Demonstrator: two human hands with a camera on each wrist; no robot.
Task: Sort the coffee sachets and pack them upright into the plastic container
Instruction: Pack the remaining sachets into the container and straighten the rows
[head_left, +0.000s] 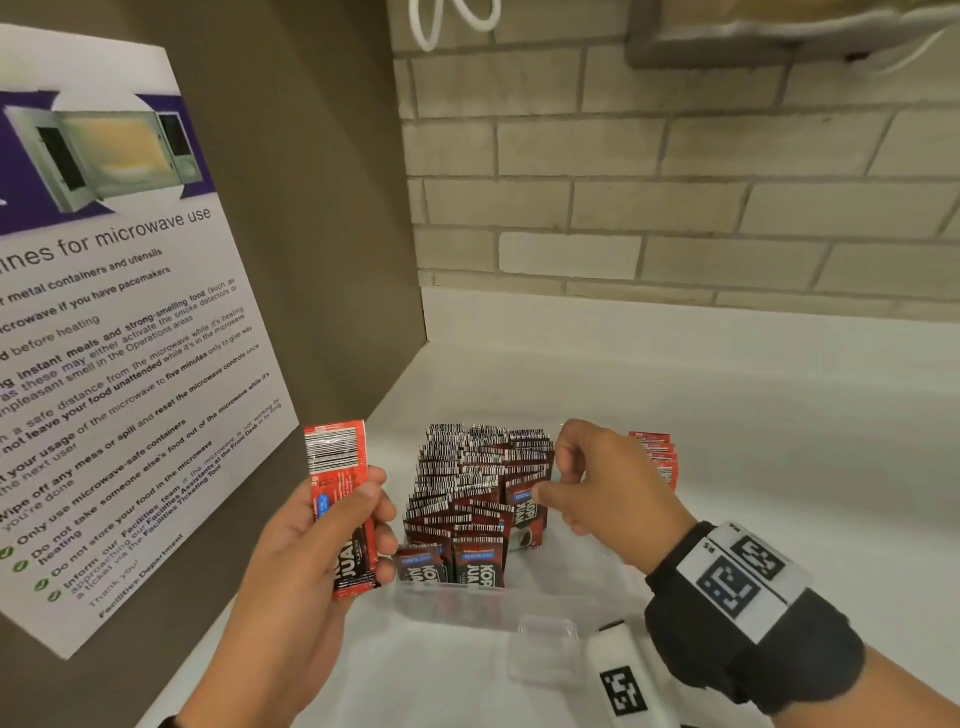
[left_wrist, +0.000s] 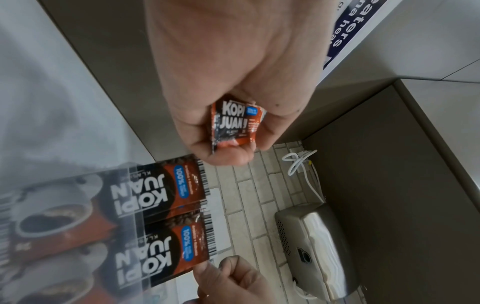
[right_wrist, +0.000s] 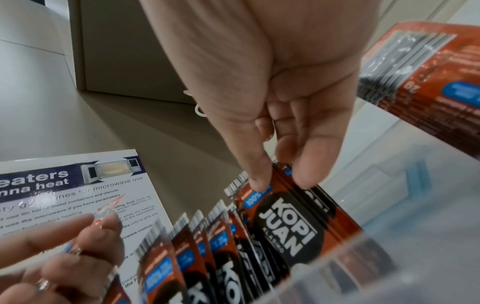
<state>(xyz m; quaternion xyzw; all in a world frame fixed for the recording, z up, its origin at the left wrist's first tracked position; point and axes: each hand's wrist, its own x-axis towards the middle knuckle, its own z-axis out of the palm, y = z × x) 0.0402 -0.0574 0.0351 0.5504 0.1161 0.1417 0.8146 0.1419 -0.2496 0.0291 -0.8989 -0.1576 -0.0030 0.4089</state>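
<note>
A clear plastic container (head_left: 483, 597) sits on the white counter, packed with several upright red-and-black coffee sachets (head_left: 478, 493) in rows. My left hand (head_left: 311, 540) grips a few sachets (head_left: 343, 499) upright, left of the container; they also show in the left wrist view as held sachets (left_wrist: 235, 125). My right hand (head_left: 587, 478) reaches into the container's right side. Its thumb and fingertips (right_wrist: 259, 181) pinch the top edges of standing sachets (right_wrist: 291, 218) in the right row.
A loose stack of sachets (head_left: 660, 457) lies on the counter behind my right hand. A brown side panel with a microwave notice (head_left: 119, 364) stands close on the left. A brick wall (head_left: 675, 182) is at the back. The container's clear lid latch (head_left: 545, 654) faces me.
</note>
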